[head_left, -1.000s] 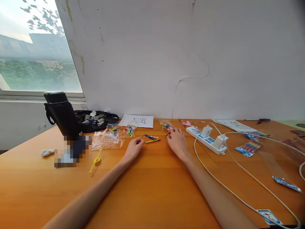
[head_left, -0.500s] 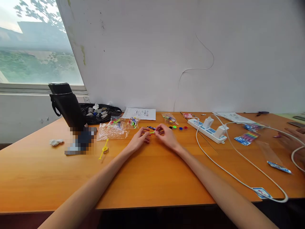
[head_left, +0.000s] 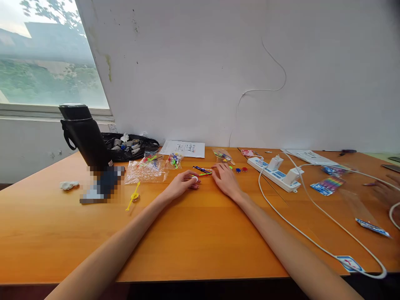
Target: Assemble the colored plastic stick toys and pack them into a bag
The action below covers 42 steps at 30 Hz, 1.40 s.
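My left hand (head_left: 183, 185) pinches a small white disc (head_left: 195, 179) between thumb and fingers, just above the wooden table (head_left: 187, 241). My right hand (head_left: 225, 178) rests low over the table with its fingers stretched forward and holds nothing that I can see. Beside its fingertips lie thin blue plastic pieces (head_left: 202, 169) and a red and green piece (head_left: 205, 174). Beyond that hand sit a blue disc (head_left: 238, 170), a red disc (head_left: 244, 169) and a partly hidden green disc (head_left: 231, 167). Left of my left hand, a yellow stick-shaped piece (head_left: 133, 196) leans on a small round piece.
Plastic bags of coloured parts (head_left: 174, 160) lie at the back, near a white paper packet (head_left: 184, 148). A black flask (head_left: 86, 137) stands left. At right are a power strip (head_left: 275, 173), looping white cables (head_left: 315, 208) and another person's hand (head_left: 386, 191).
The hands have moved apart. The green piece that was between my fingers lies on the table, and my left hand shows a white disc. My right fingers have straightened, and the view has shifted slightly.
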Each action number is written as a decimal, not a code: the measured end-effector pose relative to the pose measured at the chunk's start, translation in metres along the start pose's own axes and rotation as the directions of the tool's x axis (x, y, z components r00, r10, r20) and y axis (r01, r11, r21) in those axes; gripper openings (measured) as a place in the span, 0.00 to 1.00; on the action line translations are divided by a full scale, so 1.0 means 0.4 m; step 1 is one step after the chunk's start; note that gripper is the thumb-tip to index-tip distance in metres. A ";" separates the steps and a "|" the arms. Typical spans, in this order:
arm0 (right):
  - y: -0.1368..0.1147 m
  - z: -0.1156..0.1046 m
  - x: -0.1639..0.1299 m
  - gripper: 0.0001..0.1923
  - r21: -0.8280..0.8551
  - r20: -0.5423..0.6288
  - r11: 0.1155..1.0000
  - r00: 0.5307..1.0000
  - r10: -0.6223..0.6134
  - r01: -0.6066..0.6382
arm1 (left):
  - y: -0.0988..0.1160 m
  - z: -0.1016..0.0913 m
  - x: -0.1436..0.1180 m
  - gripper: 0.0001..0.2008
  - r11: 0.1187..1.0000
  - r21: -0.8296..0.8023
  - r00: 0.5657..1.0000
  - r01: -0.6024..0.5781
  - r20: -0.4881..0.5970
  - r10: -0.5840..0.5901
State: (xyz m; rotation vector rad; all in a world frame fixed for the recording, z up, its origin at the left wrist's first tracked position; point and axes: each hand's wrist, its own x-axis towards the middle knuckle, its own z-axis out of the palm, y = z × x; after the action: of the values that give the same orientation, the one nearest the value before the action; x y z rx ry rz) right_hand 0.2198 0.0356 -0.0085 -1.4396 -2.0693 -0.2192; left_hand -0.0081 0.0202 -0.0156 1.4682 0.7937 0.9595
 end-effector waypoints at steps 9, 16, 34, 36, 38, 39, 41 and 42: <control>0.002 0.026 -0.006 0.17 -0.183 0.055 0.983 0.998 -0.004 0.014 | -0.002 0.000 0.000 0.21 0.999 0.049 1.000 0.003 0.005 -0.003; 0.029 0.004 -0.003 0.14 -0.252 0.015 0.968 1.000 0.015 -0.011 | -0.006 0.002 0.000 0.21 0.998 0.069 1.000 -0.006 0.008 0.006; 0.033 0.010 0.007 0.11 -0.259 0.075 0.966 0.997 0.019 0.001 | -0.002 0.005 -0.003 0.20 0.996 0.081 0.999 -0.023 0.028 0.021; 0.033 0.011 0.009 0.11 -0.254 0.084 0.967 0.996 0.015 0.007 | -0.002 0.005 -0.003 0.19 0.997 0.076 0.999 -0.026 0.036 0.024; 0.032 0.012 0.010 0.10 -0.249 0.084 0.968 0.996 0.010 0.011 | -0.002 0.006 -0.004 0.19 0.997 0.076 0.999 -0.024 0.039 0.021; 0.031 0.013 0.010 0.10 -0.248 0.083 0.969 0.997 0.006 0.014 | -0.002 0.006 -0.004 0.19 0.997 0.078 0.999 -0.021 0.037 0.019; 0.031 0.016 0.011 0.10 -0.248 0.084 0.969 0.996 -0.001 0.021 | -0.002 0.007 -0.004 0.19 0.996 0.086 0.999 -0.021 0.027 0.019; 0.031 0.018 0.011 0.10 -0.249 0.086 0.968 0.996 -0.002 0.023 | -0.002 0.008 -0.003 0.19 0.996 0.087 1.000 -0.022 0.024 0.020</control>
State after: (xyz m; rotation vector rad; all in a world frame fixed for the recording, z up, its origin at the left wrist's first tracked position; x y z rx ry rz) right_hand 0.2273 0.0473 -0.0142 -1.6084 -2.1817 -0.4449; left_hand -0.0059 0.0177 -0.0165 1.5631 0.8143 0.9318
